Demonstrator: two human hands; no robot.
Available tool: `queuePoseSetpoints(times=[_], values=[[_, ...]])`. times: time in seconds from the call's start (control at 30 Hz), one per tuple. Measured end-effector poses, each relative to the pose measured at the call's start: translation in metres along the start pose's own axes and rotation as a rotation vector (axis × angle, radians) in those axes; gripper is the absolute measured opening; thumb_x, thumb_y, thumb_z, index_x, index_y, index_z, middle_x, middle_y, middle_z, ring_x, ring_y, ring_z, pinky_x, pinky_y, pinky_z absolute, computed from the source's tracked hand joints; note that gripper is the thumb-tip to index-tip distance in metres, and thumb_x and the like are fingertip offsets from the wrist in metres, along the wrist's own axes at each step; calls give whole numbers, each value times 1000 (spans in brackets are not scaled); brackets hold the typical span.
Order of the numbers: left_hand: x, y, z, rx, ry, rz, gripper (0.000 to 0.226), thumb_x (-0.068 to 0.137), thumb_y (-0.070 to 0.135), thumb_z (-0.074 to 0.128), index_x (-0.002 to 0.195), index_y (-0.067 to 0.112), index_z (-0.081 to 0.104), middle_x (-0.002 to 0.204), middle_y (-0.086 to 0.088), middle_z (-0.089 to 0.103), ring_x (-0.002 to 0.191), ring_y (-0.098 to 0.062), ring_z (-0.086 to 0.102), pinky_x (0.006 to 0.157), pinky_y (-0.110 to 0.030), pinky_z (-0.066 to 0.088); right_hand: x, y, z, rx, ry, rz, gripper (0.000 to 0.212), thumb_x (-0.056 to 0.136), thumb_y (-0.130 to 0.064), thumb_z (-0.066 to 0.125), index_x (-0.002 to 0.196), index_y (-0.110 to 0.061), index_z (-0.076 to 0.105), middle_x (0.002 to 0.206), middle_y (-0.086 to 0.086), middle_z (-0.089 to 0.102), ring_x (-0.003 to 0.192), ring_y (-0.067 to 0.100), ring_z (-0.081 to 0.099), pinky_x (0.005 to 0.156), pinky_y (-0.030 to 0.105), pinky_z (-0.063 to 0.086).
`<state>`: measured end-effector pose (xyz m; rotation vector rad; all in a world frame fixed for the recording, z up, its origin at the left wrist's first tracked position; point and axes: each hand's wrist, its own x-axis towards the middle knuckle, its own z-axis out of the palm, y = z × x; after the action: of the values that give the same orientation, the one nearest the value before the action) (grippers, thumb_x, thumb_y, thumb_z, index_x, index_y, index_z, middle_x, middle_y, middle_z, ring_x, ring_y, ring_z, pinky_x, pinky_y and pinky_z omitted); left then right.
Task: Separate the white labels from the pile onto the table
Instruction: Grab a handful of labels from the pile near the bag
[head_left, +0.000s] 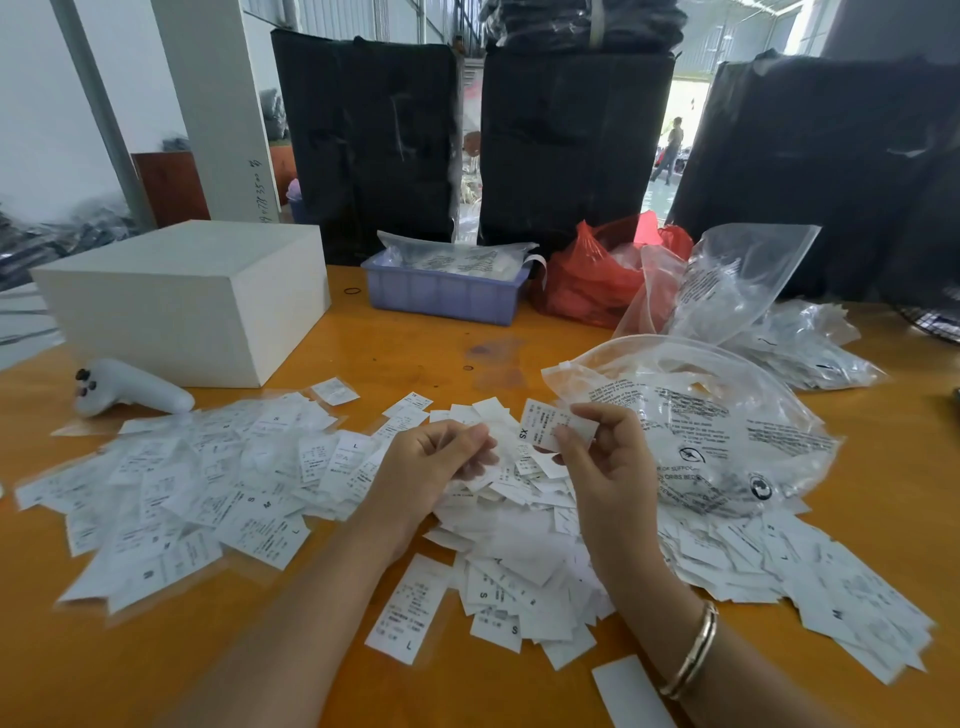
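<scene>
Orange and glossy, the wooden table (452, 358) stands before three tall black plastic-wrapped bales (571, 145). On it rest a white box (182, 296), a lilac plastic tray (441, 296), a red bag (587, 280) and crinkled clear bags (696, 421). Across the near side sprawls the pile of white labels (509, 545), thin printed rectangles overlapping loosely. Over it, the left hand (431, 467) curls its fingers round several labels, while the right hand (602, 457), bangle (691, 649) at the wrist, pinches a single label (545, 423) marked XS.
</scene>
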<state>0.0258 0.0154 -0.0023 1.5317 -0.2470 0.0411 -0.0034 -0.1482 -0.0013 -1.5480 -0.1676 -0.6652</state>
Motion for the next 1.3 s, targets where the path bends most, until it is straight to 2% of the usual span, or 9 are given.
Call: queuePoseSetpoints(times=[0.07, 0.27, 0.5, 0.63, 0.8, 1.0, 1.13, 1.17, 1.3], values=[[0, 0, 1, 4, 2, 0, 37, 63, 61, 64, 75, 27, 76, 79, 0, 75, 74, -10, 67, 70, -15, 53, -2, 1, 1, -69, -33, -32, 24, 87, -8, 63, 93, -31, 56, 73, 1, 63, 66, 15, 60, 59, 26, 49], [1, -1, -1, 10, 17, -8, 32, 70, 51, 64, 74, 22, 75, 78, 0, 74, 68, -5, 66, 65, -13, 52, -3, 2, 3, -257, -115, -137, 32, 87, -8, 64, 89, -38, 54, 63, -8, 55, 56, 4, 49, 51, 12, 37], [0, -1, 0, 27, 11, -9, 33, 70, 51, 67, 81, 21, 72, 79, 2, 74, 66, -4, 65, 64, -12, 50, -3, 1, 2, -215, -166, -96, 31, 90, -5, 59, 92, -36, 56, 67, -13, 55, 56, -1, 51, 50, 10, 37], [0, 0, 1, 42, -15, -15, 32, 71, 48, 68, 86, 19, 70, 83, 3, 74, 71, -5, 67, 63, -12, 50, -3, 2, 1, -192, -175, -76, 30, 90, -7, 59, 92, -36, 57, 70, -9, 59, 56, 4, 50, 51, 17, 40], [-1, 1, 0, 81, -34, -21, 22, 77, 40, 67, 85, 20, 70, 76, 6, 72, 69, -3, 65, 63, -13, 50, -3, 2, 2, -211, -179, -62, 31, 90, -7, 60, 92, -38, 56, 76, -8, 64, 65, 4, 61, 53, 13, 43], [1, 0, 0, 84, 19, -10, 10, 86, 27, 66, 84, 18, 69, 77, 6, 72, 65, 0, 63, 61, -11, 49, -3, 3, 2, -162, -208, -24, 28, 89, -9, 62, 96, -35, 57, 77, -6, 67, 69, 4, 67, 56, 18, 50], [-1, -2, -1, 90, -7, -4, 9, 85, 28, 67, 86, 19, 69, 80, 4, 74, 69, -4, 66, 62, -12, 50, -3, 5, 5, -153, -290, 54, 30, 88, -11, 64, 101, -37, 57, 81, 2, 68, 75, 24, 68, 67, 44, 56], [-1, -2, -2, 70, 3, -6, 7, 84, 27, 68, 84, 20, 68, 80, 3, 74, 69, -5, 66, 62, -13, 51, -3, 5, 4, -133, -271, 64, 28, 88, -10, 64, 99, -35, 59, 82, 4, 69, 75, 25, 68, 68, 45, 57], [1, 1, -2, -61, 34, -24, 3, 75, 29, 73, 74, 27, 71, 80, 0, 74, 69, -6, 65, 62, -15, 51, 1, 4, 0, 46, -128, 138, 21, 86, -5, 64, 92, -25, 64, 80, -1, 71, 73, 16, 68, 62, 27, 56]])
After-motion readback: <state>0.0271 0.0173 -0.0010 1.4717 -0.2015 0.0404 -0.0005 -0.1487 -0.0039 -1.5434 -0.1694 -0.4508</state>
